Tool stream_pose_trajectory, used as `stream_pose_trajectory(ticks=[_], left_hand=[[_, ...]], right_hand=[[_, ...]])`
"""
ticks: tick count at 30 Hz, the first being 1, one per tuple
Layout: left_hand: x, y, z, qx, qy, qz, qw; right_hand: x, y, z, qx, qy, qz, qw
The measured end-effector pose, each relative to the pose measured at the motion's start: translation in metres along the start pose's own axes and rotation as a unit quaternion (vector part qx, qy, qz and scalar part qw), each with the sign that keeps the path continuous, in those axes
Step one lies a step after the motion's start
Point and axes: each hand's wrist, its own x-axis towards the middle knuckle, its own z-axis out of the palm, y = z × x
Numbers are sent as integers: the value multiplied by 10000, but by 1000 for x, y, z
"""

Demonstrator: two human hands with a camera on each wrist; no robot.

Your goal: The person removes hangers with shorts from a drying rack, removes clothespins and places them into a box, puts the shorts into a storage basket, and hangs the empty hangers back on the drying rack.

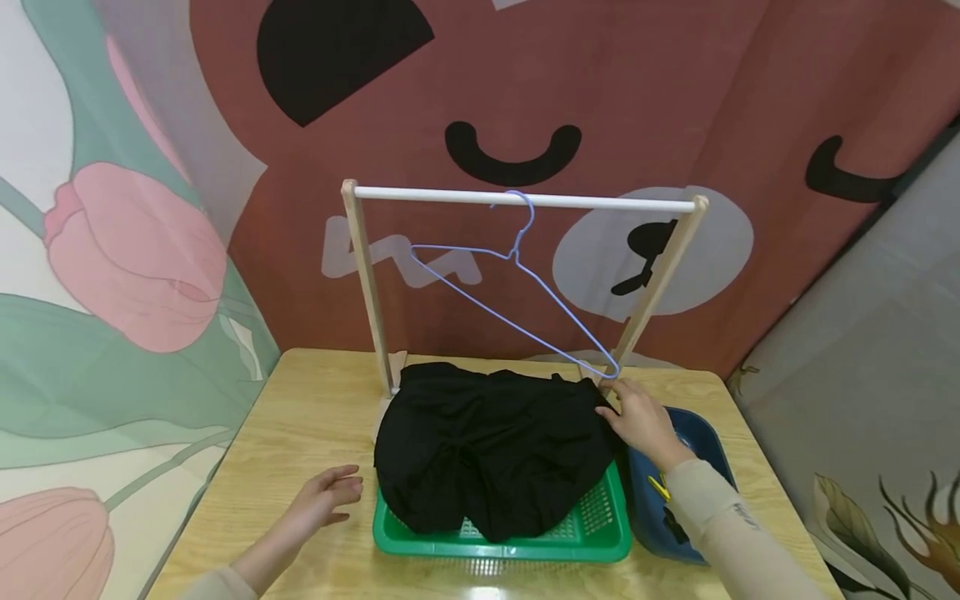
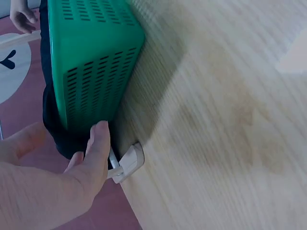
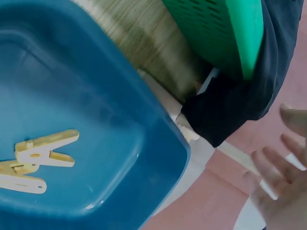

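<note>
A pair of black shorts point(image 1: 495, 442) lies spread over a green basket point(image 1: 502, 550), its edges draped past the rim. My right hand point(image 1: 643, 421) is at the shorts' upper right corner, just under the low end of a blue hanger point(image 1: 514, 252). In the right wrist view, the fingers point(image 3: 276, 167) are loosely extended and apart from the cloth. My left hand point(image 1: 318, 500) hovers left of the basket, fingers relaxed and holding nothing. The left wrist view has its fingertips close to the basket's perforated side point(image 2: 96, 86).
A white rod point(image 1: 435, 195) on wooden posts point(image 1: 367, 292) carries the hanger, tilted down to the right. At the right stands a blue basin point(image 3: 96, 110) with yellow clothespins point(image 3: 45, 148) inside. All stand on a wooden table point(image 1: 300, 417) before a printed curtain.
</note>
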Motion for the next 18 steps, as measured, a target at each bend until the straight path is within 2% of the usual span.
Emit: stream_pose_trajectory(ticks=[3,6,10,18], left_hand=[[-1,-4,2,-69,-269,-4,9996],[-1,-9,4,-92,-478,133,9987],[-2,-13,7,-119,-601,254,9978],[-3,-16,11,-68,-833,248,9962]], right_hand=[[2,-3,3,18,-317,172,9993],[2,-5,7,28,-475,194,9987],[3,-7,14,47,-329,91,9994],[5,-15,19,110,-102,148,9998]])
